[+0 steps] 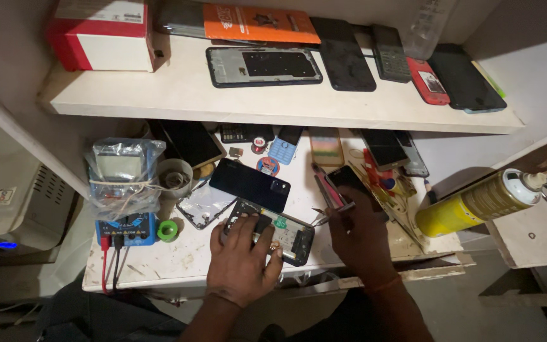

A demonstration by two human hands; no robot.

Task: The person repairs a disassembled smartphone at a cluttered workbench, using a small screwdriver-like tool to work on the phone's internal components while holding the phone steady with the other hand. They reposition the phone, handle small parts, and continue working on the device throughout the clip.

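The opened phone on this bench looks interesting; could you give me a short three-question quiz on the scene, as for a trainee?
1. True or false: the left hand rests on the opened phone.
2. What does the right hand hold? A) tweezers B) a hammer C) a cup
3. What colour is the spray can at the right?

Key: 1 true; 2 A, the tweezers; 3 yellow.

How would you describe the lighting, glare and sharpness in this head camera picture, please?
Head view: light falls on the upper shelf and worktop, while the floor and lower corners sink into shadow; the left hand and right hand look dark against the opened phone; slight glare on the yellow spray can; wide-angle bending at the edges; focus fairly sharp mid-frame.
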